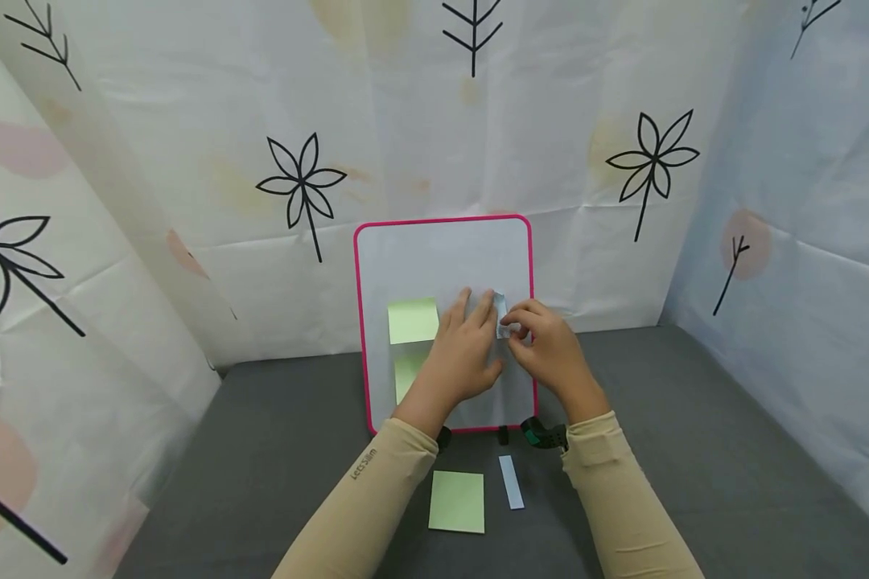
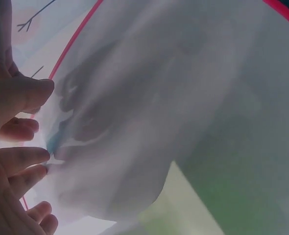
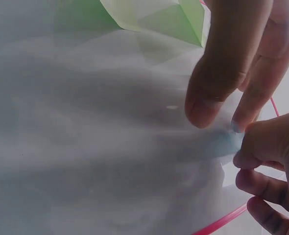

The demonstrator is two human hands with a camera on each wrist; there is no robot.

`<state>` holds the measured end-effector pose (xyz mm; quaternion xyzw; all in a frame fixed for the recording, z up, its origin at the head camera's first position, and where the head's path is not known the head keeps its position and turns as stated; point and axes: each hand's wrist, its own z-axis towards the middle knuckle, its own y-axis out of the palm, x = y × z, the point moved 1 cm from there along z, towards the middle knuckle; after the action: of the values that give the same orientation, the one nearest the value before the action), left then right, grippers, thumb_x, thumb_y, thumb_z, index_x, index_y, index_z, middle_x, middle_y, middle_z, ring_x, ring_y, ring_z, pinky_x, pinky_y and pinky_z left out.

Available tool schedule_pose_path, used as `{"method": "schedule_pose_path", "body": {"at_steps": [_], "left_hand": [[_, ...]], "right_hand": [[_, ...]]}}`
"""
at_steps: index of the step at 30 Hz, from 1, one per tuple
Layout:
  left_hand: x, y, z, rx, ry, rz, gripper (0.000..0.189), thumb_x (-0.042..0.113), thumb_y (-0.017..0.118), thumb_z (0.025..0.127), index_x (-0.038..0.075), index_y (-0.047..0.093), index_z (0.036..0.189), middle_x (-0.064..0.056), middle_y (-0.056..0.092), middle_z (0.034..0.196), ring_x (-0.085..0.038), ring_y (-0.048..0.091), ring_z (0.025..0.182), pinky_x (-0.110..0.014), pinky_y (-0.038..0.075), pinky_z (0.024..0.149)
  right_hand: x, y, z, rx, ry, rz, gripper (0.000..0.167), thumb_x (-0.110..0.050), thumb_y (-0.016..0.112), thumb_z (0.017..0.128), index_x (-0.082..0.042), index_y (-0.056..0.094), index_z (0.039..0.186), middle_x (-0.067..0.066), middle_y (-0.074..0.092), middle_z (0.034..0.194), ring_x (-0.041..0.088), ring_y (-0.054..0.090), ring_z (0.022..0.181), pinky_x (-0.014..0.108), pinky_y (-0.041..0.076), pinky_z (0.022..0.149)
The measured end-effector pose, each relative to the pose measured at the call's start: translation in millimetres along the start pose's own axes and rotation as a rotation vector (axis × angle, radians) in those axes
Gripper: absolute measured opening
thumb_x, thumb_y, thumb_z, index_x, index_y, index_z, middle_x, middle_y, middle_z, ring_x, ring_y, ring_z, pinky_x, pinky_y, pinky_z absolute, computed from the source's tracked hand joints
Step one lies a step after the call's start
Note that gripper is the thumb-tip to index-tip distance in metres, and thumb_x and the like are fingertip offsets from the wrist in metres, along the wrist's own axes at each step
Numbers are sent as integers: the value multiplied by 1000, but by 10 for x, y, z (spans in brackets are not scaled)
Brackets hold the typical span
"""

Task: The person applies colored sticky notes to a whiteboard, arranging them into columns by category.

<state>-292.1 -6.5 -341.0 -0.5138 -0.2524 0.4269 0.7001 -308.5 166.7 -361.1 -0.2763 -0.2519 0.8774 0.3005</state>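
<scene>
Blue strip (image 1: 501,307) lies between right grip (image 1: 549,347), pinching it, and spread left grip (image 1: 462,354).

Txt on L sleeve (image 1: 348,515), beige: reads approx. "LetsSlim" (image 1: 364,464), seen in head view only. Dark lettering, single line, v. small, nr the cuff (image 1: 413,441), on the sleeve's outer side. Runs lengthwise, slanted, reading from lower L to upper R, i.e. twd the cuff. Cap. L & cap. S legible; whether there's an apostrophe btwn t & s is too small to tell.
</scene>
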Motion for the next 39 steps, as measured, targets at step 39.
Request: {"method": "schedule_pose_path", "body": {"at_steps": [39], "left_hand": [[83,143,-9,39,2,109,85,49,74,94,13,42,163,-9,24,177,-39,24,159,-50,34,118]], "right_hand": [[54,59,9,-66,109,-188,61,0,61,95,-11,56,155,25,55,125,24,47,66,39,42,60]]}}
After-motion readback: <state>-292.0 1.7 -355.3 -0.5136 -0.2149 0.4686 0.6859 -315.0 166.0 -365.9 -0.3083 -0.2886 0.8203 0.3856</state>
